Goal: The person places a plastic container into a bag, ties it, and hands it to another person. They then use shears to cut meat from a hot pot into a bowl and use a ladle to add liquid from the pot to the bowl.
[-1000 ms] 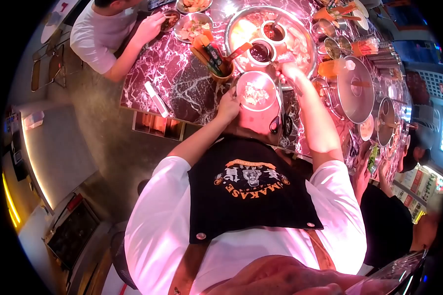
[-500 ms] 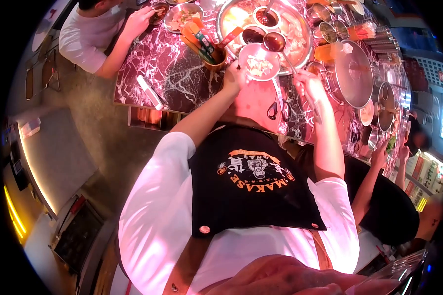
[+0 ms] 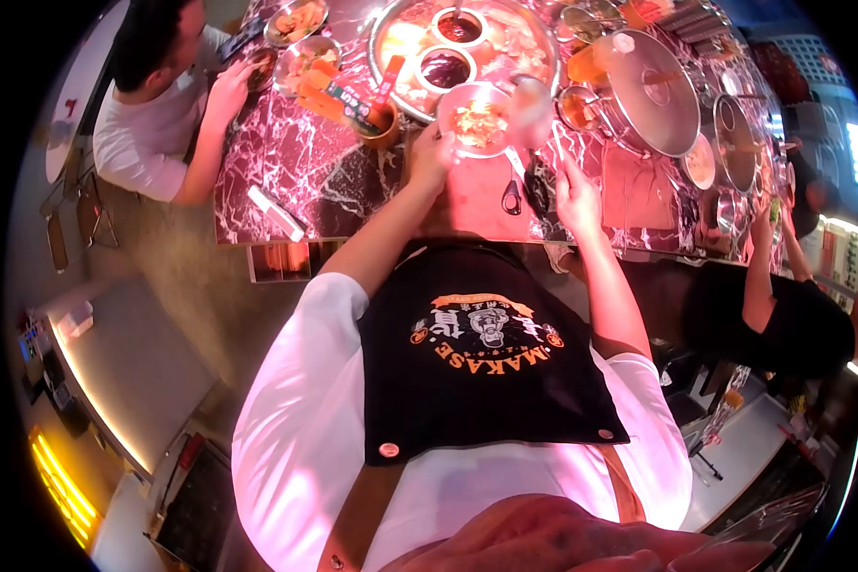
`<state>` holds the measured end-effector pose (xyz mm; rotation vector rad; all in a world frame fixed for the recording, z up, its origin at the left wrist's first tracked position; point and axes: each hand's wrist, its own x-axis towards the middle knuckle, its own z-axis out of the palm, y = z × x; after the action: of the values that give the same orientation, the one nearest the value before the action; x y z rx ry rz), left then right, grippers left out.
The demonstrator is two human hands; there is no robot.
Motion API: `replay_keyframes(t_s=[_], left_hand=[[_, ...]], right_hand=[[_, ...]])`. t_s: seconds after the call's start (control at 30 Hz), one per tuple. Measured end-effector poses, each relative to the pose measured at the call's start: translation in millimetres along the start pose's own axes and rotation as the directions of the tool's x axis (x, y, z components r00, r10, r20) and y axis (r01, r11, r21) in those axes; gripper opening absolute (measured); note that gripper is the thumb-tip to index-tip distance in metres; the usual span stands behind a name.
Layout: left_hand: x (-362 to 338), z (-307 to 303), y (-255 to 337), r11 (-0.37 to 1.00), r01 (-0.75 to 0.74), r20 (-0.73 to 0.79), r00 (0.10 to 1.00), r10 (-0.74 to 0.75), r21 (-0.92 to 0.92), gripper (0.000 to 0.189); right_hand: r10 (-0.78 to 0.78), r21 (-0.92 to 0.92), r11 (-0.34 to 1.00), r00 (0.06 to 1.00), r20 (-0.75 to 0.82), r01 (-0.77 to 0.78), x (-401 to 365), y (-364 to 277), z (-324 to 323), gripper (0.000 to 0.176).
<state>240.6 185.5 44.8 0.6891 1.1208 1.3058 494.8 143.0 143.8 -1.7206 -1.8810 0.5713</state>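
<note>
My left hand [image 3: 433, 154] is closed on the left rim of a small bowl [image 3: 464, 148] of chopped food with reddish sauce on it. In my right hand [image 3: 578, 194] is the handle of a ladle [image 3: 532, 103], its head blurred by motion at the bowl's right edge. Just beyond the bowl is a wide round pan [image 3: 379, 57] of food. Inside that pan stand two pots of dark sauce, a near pot [image 3: 446, 70] and a far pot [image 3: 459, 28]. Scissors [image 3: 512, 196] lie below the bowl on a reddish board [image 3: 474, 200].
Left of the bowl stands a cup [image 3: 381, 136] of coloured sticks. A white box-like object [image 3: 276, 214] lies near the marble table's front edge. To the right are a large metal pan [image 3: 656, 93] and more dishes. Another person [image 3: 148, 129] sits at the left.
The ladle, earlier holding dark sauce beside the near pot, is now at the bowl's right edge. The bowl's food looks redder. The camera view has shifted.
</note>
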Motion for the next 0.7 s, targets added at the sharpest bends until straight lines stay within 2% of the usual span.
replay_keyframes(t_s=[0.03, 0.07, 0.1, 0.17, 0.23, 0.3, 0.33, 0.37, 0.4, 0.43, 0.47, 0.5, 0.53, 0.57, 0.63, 0.7], left_hand=[[-6.9, -0.5, 1.9, 1.000, -0.003, 0.021, 1.000, 0.003, 0.001, 0.027], [-13.0, -0.3, 5.7, 0.998, -0.007, -0.001, 1.000, 0.007, 0.068, 0.027], [-13.8, 1.3, 12.6, 0.991, -0.031, -0.023, 0.999, 0.035, 0.133, 0.027], [-19.1, -6.1, 2.2, 0.988, 0.000, -0.028, 1.000, 0.004, 0.153, 0.028], [-46.9, 3.2, 38.6, 0.971, 0.198, -0.008, 0.980, -0.199, 0.137, 0.026], [-54.4, -3.8, 31.2, 0.953, 0.250, 0.002, 0.967, -0.254, 0.174, 0.027], [-56.9, -3.7, 33.4, 0.946, 0.271, 0.014, 0.960, -0.278, 0.179, 0.027], [-60.8, -5.8, 34.8, 0.934, 0.302, 0.022, 0.950, -0.311, 0.189, 0.026], [-62.4, -5.1, 31.3, 0.951, 0.292, 0.046, 0.953, -0.298, 0.106, 0.026], [-63.8, -4.6, 31.8, 0.955, 0.288, 0.068, 0.954, -0.292, 0.063, 0.025], [-63.3, -2.9, 32.5, 0.955, 0.292, 0.061, 0.953, -0.296, 0.057, 0.025], [-63.1, 0.8, 33.7, 0.953, 0.300, 0.058, 0.951, -0.303, 0.050, 0.025], [-62.2, 5.4, 33.2, 0.956, 0.289, 0.050, 0.955, -0.291, 0.040, 0.026], [-58.7, 9.9, 33.8, 0.956, 0.289, 0.072, 0.953, -0.293, 0.058, 0.026], [-56.1, 21.6, 31.1, 0.964, 0.261, 0.076, 0.961, -0.264, 0.053, 0.027], [-56.0, 39.7, 44.9, 0.965, 0.252, 0.121, 0.958, -0.259, 0.067, 0.027]], right_hand=[[0.005, -0.004, 1.000, 0.995, -0.098, -0.006, 0.7, 13.7, -0.7, 0.038], [0.055, -0.110, 0.992, 0.991, -0.122, -0.068, 4.6, 30.3, -3.0, 0.041], [0.040, -0.109, 0.992, 0.987, -0.157, -0.057, 6.6, 50.7, -5.0, 0.041], [0.146, -0.354, 0.919, 0.983, -0.108, -0.176, 22.9, 95.0, -2.4, 0.047], [0.050, -0.395, 0.914, 0.993, -0.108, -0.090, 26.9, 145.2, 5.3, 0.052], [-0.007, -0.398, 0.916, 0.988, -0.154, -0.056, 29.4, 171.2, 10.4, 0.053], [-0.015, -0.387, 0.920, 0.985, -0.173, -0.054, 33.1, 159.1, 5.9, 0.053], [-0.118, -0.519, 0.852, 0.939, -0.322, -0.071, 30.9, 145.9, 4.3, 0.049], [-0.231, -0.633, 0.765, 0.866, -0.443, -0.119, 25.9, 128.5, 7.8, 0.046], [-0.228, -0.621, 0.774, 0.859, -0.458, -0.126, 20.6, 120.3, 21.2, 0.046], [-0.179, -0.411, 0.912, 0.887, -0.426, -0.013, 14.7, 111.0, 34.4, 0.037], [-0.144, -0.168, 0.982, 0.913, -0.382, 0.085, 6.4, 101.8, 46.1, 0.029], [0.222, 0.381, 0.912, 0.963, -0.154, -0.150, -5.7, 83.2, 58.9, 0.021], [0.400, 0.745, 0.518, 0.889, 0.223, -0.420, -14.9, 57.6, 68.9, 0.016], [0.453, 0.802, 0.299, 0.817, 0.357, -0.517, -24.7, 5.7, 65.3, 0.010], [0.441, 0.876, 0.191, 0.836, 0.325, -0.442, -18.3, -4.4, 59.2, 0.014]])
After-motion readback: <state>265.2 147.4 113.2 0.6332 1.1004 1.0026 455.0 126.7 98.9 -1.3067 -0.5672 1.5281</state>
